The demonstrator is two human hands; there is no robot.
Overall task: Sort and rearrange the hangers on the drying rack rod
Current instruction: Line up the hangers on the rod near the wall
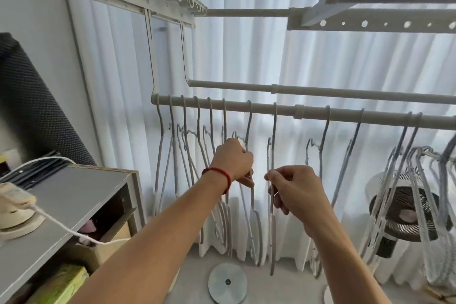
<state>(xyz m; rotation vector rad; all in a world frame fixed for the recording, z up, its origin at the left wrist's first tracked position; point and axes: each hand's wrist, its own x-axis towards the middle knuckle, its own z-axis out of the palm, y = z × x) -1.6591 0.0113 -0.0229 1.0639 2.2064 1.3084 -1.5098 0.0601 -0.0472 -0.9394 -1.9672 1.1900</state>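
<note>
Far left of both hands, a grey shelf unit [74,195] carries a cream-coloured device [14,207] with a white cord [59,226] trailing off it. Above and ahead of the hands runs the drying rack rod [311,109], with thin pale hangers [187,145] hooked along it: a close-spaced row to the left of the left hand, and a bunched cluster [417,180] well to the right of the right hand. The left hand [234,163], a red band [220,175] on its wrist, has its fingers curled round the wire of one hanger [249,131] that hangs from the rod. Just beside it, the right hand [296,185] pinches the neighbouring hanger [274,145] between thumb and curled fingers; that hanger's hook is also on the rod. Below the hands, a round grey disc [227,283] lies on the floor. Right of the right hand, behind the cluster, stands a fan [404,212] against white curtains [320,61].
</note>
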